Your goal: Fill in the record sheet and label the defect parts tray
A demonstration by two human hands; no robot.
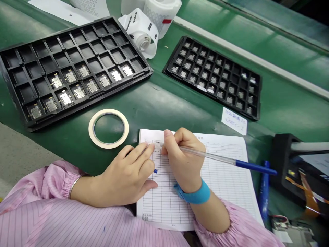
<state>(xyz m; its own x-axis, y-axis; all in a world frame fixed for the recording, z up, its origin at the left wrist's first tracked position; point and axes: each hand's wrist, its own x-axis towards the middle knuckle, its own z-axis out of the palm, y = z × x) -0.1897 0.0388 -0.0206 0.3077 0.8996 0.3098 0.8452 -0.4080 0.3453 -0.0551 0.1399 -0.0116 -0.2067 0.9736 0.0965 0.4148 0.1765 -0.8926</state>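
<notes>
My right hand [183, 159] is closed round a clear-barrelled pen [218, 155] with a blue cap on its rear end. The pen's tip is near the top left of a printed form [221, 185], a stack of ruled sheets. My left hand [131, 175] rests on the form's left edge, fingers stretched out and partly bent, thumb apart. From beneath its fingers pokes a small blue piece [155, 171]; the rest is hidden, so I cannot tell its kind. A blue band [196, 193] circles my right wrist. Just beyond my left hand lies a roll of cream tape [92, 128].
Back left, a black tray [100, 97] carries several metal parts. A smaller filled black tray [166, 70] lies back right, with a handwritten note [234, 120] beside it. Label rolls [160, 17] stand behind. At right are a blue pen-like object [264, 192] and a black device [285, 147].
</notes>
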